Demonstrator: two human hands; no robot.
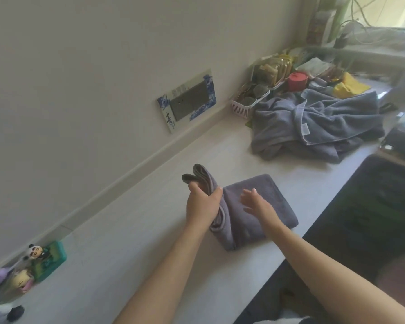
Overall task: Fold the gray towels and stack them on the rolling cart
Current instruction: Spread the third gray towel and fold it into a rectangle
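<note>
A gray towel [269, 202] lies partly folded on the white counter [131, 242] in the middle of the view. My left hand [202, 203] grips the towel's left edge and lifts that flap upright off the counter. Flat on the folded part lies my right hand [255, 203], fingers straight, pressing it down. A heap of unfolded gray towels [318, 123] lies farther back on the counter to the right. No rolling cart is in view.
A pink basket [246, 104] and a red cup [297, 81] stand behind the heap among clutter, with a yellow cloth [348, 86]. Small toy figures [33, 265] sit at the near left by the wall. A dark floor mat [365, 218] lies right of the counter edge.
</note>
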